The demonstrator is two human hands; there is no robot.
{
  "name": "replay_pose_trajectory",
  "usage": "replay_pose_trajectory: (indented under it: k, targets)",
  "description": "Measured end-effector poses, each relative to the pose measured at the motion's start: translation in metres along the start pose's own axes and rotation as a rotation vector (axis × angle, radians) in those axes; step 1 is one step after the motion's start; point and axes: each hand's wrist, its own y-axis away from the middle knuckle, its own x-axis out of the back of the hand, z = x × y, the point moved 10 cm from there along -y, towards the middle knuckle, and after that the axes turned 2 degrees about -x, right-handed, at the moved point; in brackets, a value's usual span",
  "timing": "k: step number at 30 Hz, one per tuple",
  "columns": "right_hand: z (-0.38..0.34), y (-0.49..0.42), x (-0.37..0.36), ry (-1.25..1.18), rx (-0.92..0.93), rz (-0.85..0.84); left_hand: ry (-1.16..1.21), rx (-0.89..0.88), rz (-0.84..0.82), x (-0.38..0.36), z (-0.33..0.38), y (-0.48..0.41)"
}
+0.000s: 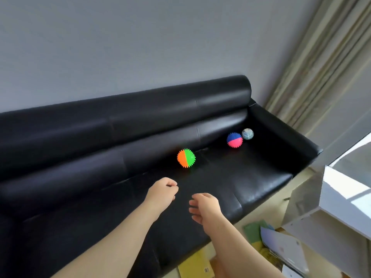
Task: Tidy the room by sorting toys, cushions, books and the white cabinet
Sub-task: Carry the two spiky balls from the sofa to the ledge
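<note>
On the sofa seat: three toy balls lie on the black sofa [261, 187]. An orange-and-green spiky ball [186, 158] sits mid-seat at the foot of the backrest [140, 141]. A blue-and-pink spiky ball [234, 140] and a small grey-blue ball [247, 134] sit just beside each other in the far right corner.
Left hand [163, 190]: hovers over the seat, short of the orange-and-green ball, fingers loosely curled, gripping nothing.
Right hand [203, 207]: lower and nearer me, fingers relaxed, likewise empty.
Step in hand: gathering the balls, nearest first, as I judge it.
How I'd do it: I bring the left hand over the orange-and-green ball and cup it from above with spread fingers, trapping it against the backrest (soft spikes should help grip, but slick leather would let it roll).
After that: I send the right hand to the corner pair, where the armrest [285, 133] pens them in.
Elsewhere: white cabinet [341, 207] at far right, books [281, 243] strewn on the floor [299, 185] below it, which is later work.
</note>
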Motion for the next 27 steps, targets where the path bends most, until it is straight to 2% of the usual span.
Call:
replay_pose_trajectory:
  k: [7, 13, 18, 27]
  targets:
    - [-0.060, -0.055, 0.009, -0.077, -0.003, 0.080, -0.047, -0.076, -0.126, -0.014, 0.052, -0.088]
    - [-0.095, -0.112, 0.028, -0.102, -0.051, 0.084, -0.096, -0.080, -0.149, -0.039, 0.080, -0.152]
    - [-0.139, -0.190, 0.046, -0.065, -0.032, 0.026, -0.405, -0.188, -0.177, -0.090, 0.113, -0.208]
    - [-0.174, -0.355, 0.101, 0.141, -0.186, -0.067, -0.507, 0.179, -0.038, -0.159, 0.081, -0.338]
